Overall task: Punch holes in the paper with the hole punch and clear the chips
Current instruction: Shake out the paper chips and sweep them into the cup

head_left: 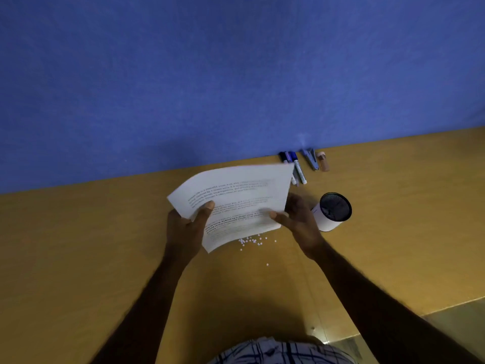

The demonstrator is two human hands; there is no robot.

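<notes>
A thin stack of printed white paper (236,195) is held above the yellow desk (91,245), tilted, with both hands. My left hand (186,227) grips its left edge, thumb on top. My right hand (299,219) grips its lower right edge, thumb on the page. Several small white paper chips (253,241) lie scattered on the desk just below the paper's near corner, with a stray one closer to me. No hole punch is clearly visible; a blue-grey tool (311,158) lies by the wall.
A white cup with a black mesh inside (332,212) stands right of my right hand. Markers (295,165) and a small brown bottle (323,161) lie along the blue partition wall (236,74). The desk's edge drops off at lower right.
</notes>
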